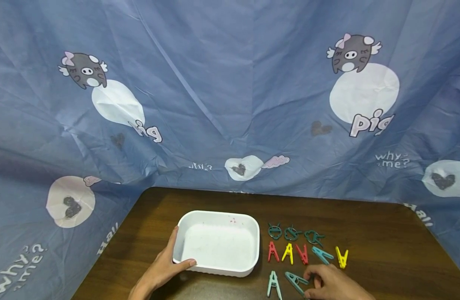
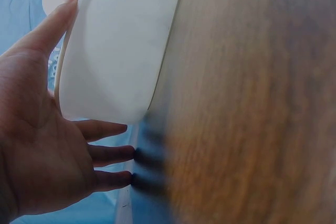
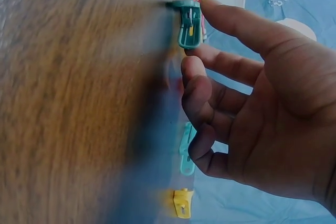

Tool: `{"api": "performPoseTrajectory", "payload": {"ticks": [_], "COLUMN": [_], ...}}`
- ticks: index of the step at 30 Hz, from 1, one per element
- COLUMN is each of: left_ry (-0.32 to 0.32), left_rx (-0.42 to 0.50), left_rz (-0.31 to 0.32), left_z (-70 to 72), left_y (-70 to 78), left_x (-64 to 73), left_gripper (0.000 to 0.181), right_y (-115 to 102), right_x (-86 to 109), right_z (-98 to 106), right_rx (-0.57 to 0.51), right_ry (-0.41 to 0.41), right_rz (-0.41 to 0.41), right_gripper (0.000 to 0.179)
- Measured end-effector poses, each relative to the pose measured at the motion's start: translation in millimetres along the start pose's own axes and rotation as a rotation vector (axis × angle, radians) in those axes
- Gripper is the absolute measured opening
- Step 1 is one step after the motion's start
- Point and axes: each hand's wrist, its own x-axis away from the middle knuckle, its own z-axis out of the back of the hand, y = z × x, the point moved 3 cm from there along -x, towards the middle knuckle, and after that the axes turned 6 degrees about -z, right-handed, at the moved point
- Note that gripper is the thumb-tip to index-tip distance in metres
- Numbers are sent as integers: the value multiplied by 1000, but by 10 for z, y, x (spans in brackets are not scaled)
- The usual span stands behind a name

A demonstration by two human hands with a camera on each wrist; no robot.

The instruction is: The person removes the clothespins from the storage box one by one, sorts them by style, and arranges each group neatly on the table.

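Note:
A white rectangular tray [image 1: 216,271] rests on the table. My left hand [image 1: 163,265] spans its near left corner, thumb along the front rim and fingers by the left side. In the left wrist view those fingers [image 2: 113,154] look straight. On the right, my right hand [image 1: 332,282] pinches the handle ends of a teal clothespin [image 1: 292,279] between thumb and index finger. The right wrist view shows the same clothespin [image 3: 189,24] between these fingertips, the other fingers curled. A pale green clothespin [image 1: 273,283] lies just left of it.
Behind the right hand lie red [image 1: 273,251], yellow [image 1: 288,253] and blue [image 1: 322,253] clothespins in a row, with another yellow clothespin [image 1: 341,257] to the right. Farther back are three dark green round clips [image 1: 291,233]. A blue printed cloth [image 1: 230,104] hangs behind the wooden table [image 1: 383,241].

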Motion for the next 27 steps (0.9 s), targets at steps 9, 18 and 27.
{"api": "performPoseTrajectory", "payload": {"ticks": [9, 18, 27], "left_ry": [1, -4, -8], "left_rx": [-13, -12, -2], "left_rz": [-13, -24, -18], "left_z": [0, 17, 22], "left_y": [-9, 3, 8], "left_x": [-1, -4, 8], "left_gripper": [117, 118, 118], "right_y": [-37, -55, -75], "right_x": [27, 18, 12], "right_z": [-35, -64, -64], "right_rx": [-58, -72, -82], "right_ry": [-56, -75, -94], "right_rz": [-18, 62, 90], "right_gripper": [18, 14, 14]}}
